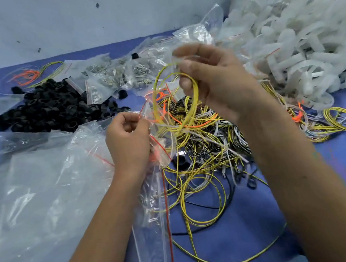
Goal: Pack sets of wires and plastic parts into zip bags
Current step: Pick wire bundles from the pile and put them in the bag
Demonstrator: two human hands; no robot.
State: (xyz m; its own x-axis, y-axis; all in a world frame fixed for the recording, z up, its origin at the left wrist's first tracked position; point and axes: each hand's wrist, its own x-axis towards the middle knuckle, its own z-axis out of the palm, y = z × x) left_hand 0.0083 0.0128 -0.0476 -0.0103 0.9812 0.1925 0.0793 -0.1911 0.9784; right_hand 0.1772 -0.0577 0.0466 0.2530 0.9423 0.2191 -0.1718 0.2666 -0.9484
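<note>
My right hand (212,82) holds a coiled yellow wire loop (157,102) raised above the table, fingers pinching its top. My left hand (127,138) pinches the mouth of a small clear zip bag (158,141) with a red seal line, just left of and below the loop. The loop's lower end hangs at the bag's opening. Under both hands lies a tangled pile of yellow, black, white and orange wires (202,149). Black plastic rings (53,106) are heaped at the left.
A heap of white plastic parts (293,50) fills the right back. Filled small zip bags (117,72) lie at the back middle. Large clear plastic sheets (41,201) cover the left front. More yellow wire coils (345,118) lie at right on the blue table (246,241).
</note>
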